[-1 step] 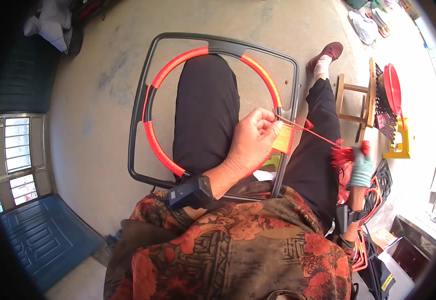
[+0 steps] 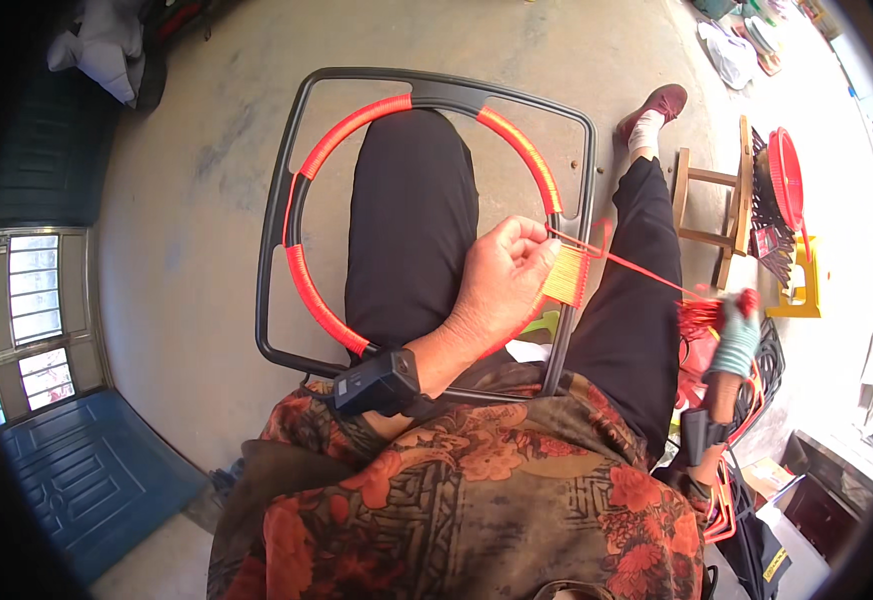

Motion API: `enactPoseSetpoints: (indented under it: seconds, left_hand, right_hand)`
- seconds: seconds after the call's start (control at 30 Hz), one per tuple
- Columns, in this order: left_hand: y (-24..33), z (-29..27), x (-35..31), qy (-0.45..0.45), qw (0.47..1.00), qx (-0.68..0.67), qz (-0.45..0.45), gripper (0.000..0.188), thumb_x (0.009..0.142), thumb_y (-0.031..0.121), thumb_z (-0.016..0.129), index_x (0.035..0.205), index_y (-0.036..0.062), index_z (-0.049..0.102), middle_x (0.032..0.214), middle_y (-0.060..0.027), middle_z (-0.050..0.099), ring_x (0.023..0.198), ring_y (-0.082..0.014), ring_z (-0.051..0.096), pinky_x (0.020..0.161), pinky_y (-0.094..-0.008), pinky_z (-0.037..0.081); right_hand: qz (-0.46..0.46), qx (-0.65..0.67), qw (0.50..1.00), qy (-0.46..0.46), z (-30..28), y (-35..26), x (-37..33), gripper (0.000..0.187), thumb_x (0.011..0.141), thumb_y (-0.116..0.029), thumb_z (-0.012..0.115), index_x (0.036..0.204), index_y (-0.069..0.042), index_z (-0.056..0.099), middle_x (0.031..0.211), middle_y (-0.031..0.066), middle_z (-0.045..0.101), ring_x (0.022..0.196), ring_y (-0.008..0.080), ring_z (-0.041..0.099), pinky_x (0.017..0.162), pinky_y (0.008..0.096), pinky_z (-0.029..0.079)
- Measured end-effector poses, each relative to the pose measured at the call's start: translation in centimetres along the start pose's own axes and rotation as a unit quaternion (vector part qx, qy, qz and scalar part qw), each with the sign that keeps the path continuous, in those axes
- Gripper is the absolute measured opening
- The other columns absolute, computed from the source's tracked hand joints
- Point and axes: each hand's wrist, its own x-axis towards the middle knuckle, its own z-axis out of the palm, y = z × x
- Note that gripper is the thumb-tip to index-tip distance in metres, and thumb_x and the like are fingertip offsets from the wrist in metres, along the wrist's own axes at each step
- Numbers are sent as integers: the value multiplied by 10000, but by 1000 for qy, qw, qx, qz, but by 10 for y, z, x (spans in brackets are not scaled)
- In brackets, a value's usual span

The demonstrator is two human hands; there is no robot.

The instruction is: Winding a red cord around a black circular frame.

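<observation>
A black square-cornered frame (image 2: 589,160) with an inner ring lies across my lap. Red cord windings (image 2: 307,290) cover stretches of the ring, and black shows between them. At the right side, orange-red strands (image 2: 567,275) span from the ring to the outer bar. My left hand (image 2: 505,275) pinches the cord against the ring just above those strands. From there a red cord (image 2: 647,270) runs out to the right. My right hand (image 2: 737,340), in a pale green striped glove and slightly blurred, is closed on a bundle of red cord (image 2: 699,318) beyond my right leg.
A wooden stool (image 2: 712,235) lies on its side at the right, near a red basket (image 2: 785,180) and a yellow plastic stool (image 2: 807,285). Black and orange frames (image 2: 752,390) lean beside my right arm. Blue panels (image 2: 97,480) stand at the left.
My right hand has moved a little to the right with the cord bundle, and the cord makes a different loop near the frame. The frame has shifted slightly; my left hand stays nearly still.
</observation>
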Motion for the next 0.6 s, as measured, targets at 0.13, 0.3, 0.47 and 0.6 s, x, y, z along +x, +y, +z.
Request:
enactPoseSetpoints:
  seconds: [0.13, 0.3, 0.47, 0.6]
  left_hand:
    - [-9, 9, 15, -31, 997, -66, -6, 121, 966, 92, 558, 1007, -21, 564, 865, -63, 661, 764, -73, 611, 665, -227, 499]
    - [-8, -7, 3, -23, 993, -109, -31, 135, 959, 86, 567, 1056, -8, 562, 943, -72, 660, 807, -93, 636, 714, -225, 526]
    - [36, -15, -11, -49, 987, -126, -88, 109, 963, 76, 553, 1035, -6, 544, 897, -67, 663, 791, -93, 647, 706, -229, 537]
    - [24, -5, -6, -42, 988, -147, -22, 103, 957, 63, 556, 1039, 1, 540, 904, -67, 660, 764, -88, 633, 673, -222, 519]
  right_hand:
    - [11, 441, 894, 83, -81, 64, 23, 172, 883, -126, 650, 1002, -24, 576, 838, 97, 624, 757, 258, 626, 761, 392, 542]
    - [-26, 307, 950, -48, 7, -53, -18, 332, 874, -188, 664, 1136, 6, 605, 668, -19, 506, 537, 73, 446, 524, 237, 395]
    - [28, 341, 841, -420, 92, -155, -100, 660, 937, -427, 567, 1396, 11, 386, 1252, 151, 591, 656, 132, 618, 590, 268, 518]
    - [102, 362, 808, -453, 109, -163, -106, 546, 952, -403, 543, 1326, -12, 474, 985, 88, 655, 661, 138, 622, 596, 250, 519]
